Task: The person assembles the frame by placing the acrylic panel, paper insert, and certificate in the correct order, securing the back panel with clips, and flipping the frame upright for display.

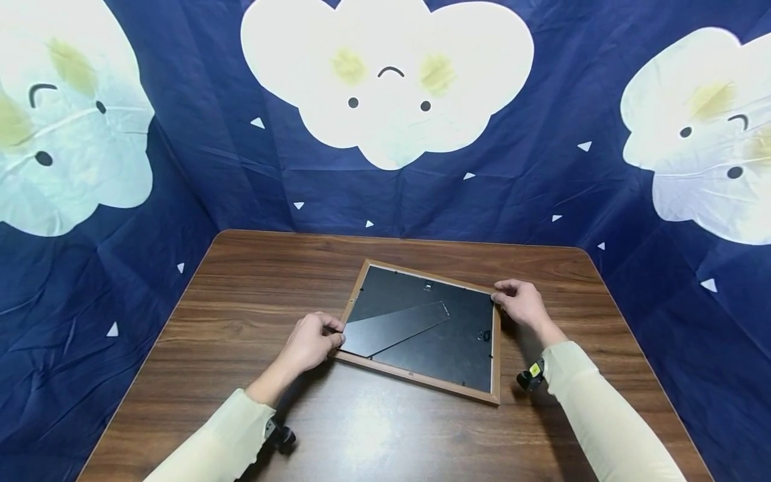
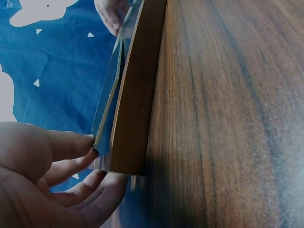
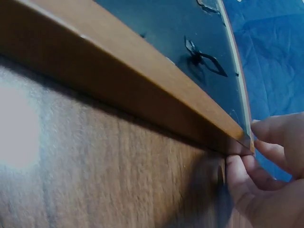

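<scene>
A wooden picture frame (image 1: 421,379) lies face down on the table, its black backing board (image 1: 458,355) upward. A flat easel stand (image 1: 391,328) slants across the backing, its free end at the left corner. There my left hand (image 1: 310,341) pinches the stand's end; in the left wrist view the stand (image 2: 108,102) is tilted slightly off the backing, and other fingers touch the frame's corner. At the far right corner my right hand (image 1: 523,302) grips the frame's edge between thumb and fingers, as the right wrist view also shows beside the wooden side (image 3: 156,85).
Small black hangers (image 1: 484,335) are fixed to the backing, along with several little tabs round its rim. The brown wood-grain table (image 1: 241,281) extends around the frame. Behind it hangs a dark blue cloth (image 1: 385,201) with white clouds.
</scene>
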Demonstrator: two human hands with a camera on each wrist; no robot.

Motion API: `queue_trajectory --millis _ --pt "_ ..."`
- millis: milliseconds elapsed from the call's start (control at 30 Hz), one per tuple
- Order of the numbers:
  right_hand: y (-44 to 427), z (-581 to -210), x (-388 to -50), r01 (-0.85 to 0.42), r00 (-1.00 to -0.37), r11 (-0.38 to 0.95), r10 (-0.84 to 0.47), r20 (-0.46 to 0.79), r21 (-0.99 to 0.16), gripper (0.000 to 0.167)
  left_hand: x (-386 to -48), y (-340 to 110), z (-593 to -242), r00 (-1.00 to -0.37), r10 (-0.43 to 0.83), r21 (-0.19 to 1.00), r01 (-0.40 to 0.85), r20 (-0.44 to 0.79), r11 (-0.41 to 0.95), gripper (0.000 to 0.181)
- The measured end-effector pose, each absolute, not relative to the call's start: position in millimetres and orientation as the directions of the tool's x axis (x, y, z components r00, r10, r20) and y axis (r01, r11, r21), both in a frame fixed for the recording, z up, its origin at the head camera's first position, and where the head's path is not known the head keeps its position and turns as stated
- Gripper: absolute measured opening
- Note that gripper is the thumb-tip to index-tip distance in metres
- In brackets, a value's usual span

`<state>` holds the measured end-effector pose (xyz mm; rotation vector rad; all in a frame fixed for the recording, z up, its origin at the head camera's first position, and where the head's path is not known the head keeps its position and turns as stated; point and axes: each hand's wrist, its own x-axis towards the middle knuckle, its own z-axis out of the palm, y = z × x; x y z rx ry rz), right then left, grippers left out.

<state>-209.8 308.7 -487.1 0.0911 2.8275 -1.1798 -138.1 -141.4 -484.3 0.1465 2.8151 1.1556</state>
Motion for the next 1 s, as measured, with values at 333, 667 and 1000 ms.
queue_trajectory --millis 333,667,1000 --pt "311.7 -489.0 -207.7 0.101 -0.995 0.635 0.043 -0.096 -0.766 0.041 -137.8 -142.6 -483.7 -0.99 0.138 0.699 0.07 -0.042 0.712 0.009" --pt "307.5 -477.9 -206.3 0.175 -0.984 0.439 0.107 -0.142 -0.881 0.042 -134.9 -143.9 -481.4 -0.99 0.135 0.726 0.071 -0.03 0.684 0.008" --pt "313.2 -466.5 -210.2 0.182 -0.981 0.324 0.127 -0.148 -0.928 0.045 -133.1 -144.7 -479.0 -0.991 0.128 0.785 0.051 -0.036 0.617 0.008"
